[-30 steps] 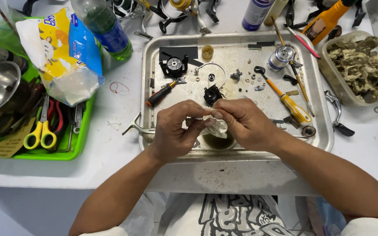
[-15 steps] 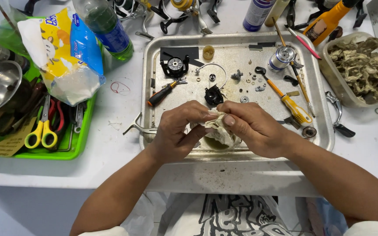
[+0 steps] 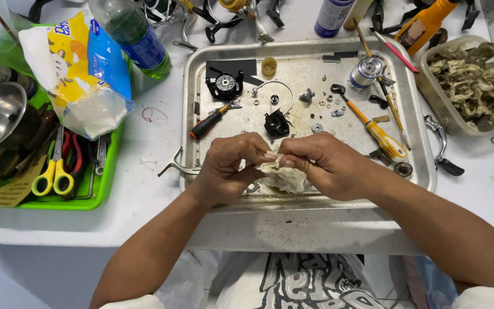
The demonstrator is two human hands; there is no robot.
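Cream rag (image 3: 284, 174) is being pinched over the near edge of the metal tray (image 3: 192, 120) | left hand (image 3: 230, 166) and right hand (image 3: 324, 166) are both closing fingertips on it, seemingly wiping something hidden inside | black part (image 3: 277, 123) and screwdriver (image 3: 373, 126) are lying just beyond.

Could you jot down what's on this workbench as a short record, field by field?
Left hand: pinches a crumpled whitish cloth
Right hand: grips the same cloth from the other side
Under the hands: metal tray strewn with small parts
On the tray: black round part, yellow-handled screwdriver, orange-and-black screwdriver
Left of tray: green bin with yellow scissors
Right of tray: clear tub of used rags
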